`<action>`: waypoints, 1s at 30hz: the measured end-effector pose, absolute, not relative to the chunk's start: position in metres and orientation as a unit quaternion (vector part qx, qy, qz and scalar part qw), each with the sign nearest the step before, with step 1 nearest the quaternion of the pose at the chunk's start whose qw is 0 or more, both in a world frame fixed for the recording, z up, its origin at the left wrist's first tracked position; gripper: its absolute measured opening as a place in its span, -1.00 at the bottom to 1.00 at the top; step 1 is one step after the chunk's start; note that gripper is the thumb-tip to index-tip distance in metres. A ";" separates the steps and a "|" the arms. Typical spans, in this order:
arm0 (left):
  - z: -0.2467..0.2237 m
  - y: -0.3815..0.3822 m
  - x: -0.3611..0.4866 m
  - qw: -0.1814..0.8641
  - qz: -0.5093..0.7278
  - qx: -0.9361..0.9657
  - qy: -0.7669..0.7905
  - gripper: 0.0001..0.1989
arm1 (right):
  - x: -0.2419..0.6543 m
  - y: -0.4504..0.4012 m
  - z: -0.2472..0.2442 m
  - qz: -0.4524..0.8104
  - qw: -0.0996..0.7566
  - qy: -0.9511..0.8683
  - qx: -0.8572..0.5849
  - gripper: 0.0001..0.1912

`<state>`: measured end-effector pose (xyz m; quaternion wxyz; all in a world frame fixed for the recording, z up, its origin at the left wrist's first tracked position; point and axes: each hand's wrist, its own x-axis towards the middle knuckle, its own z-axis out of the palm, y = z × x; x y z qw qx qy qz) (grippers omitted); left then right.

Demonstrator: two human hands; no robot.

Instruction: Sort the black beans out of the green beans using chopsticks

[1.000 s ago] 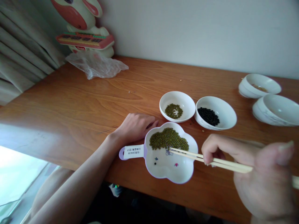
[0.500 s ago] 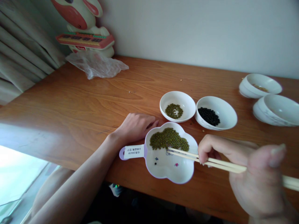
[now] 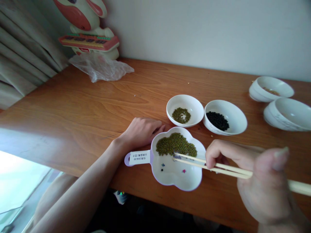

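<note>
My right hand (image 3: 264, 181) is closed around a pair of wooden chopsticks (image 3: 228, 170). Their tips are slightly apart inside a white flower-shaped dish (image 3: 170, 178) with a purple rim, at the lower edge of a heap of mung beans (image 3: 176, 144). I cannot make out a bean between the tips. A single black bean (image 3: 162, 170) lies low in the dish. On the table by the dish's upper left rim rests my left hand (image 3: 144, 131), back up, fingers loosely bent, holding nothing I can see. The dish's labelled handle (image 3: 138, 158) points left, beside my left forearm.
Just behind the dish stand a white bowl (image 3: 194, 102) with mung beans and another bowl (image 3: 235, 118) with black beans. Two more bowls (image 3: 291, 115) (image 3: 282, 84) are at the right. A plastic bag (image 3: 104, 69) and a toy keyboard (image 3: 88, 42) sit at the back left.
The chopstick tips have spread a little, the lower one shifting down off the heap. My right thumb has moved slightly left. My left hand and the dish stay put.
</note>
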<state>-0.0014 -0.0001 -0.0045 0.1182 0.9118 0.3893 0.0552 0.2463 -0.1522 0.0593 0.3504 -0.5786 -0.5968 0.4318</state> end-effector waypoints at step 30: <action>-0.008 0.001 -0.003 0.114 0.069 0.917 0.377 -0.61 | 0.245 -0.153 0.060 0.443 0.370 -0.572 -0.582 -0.16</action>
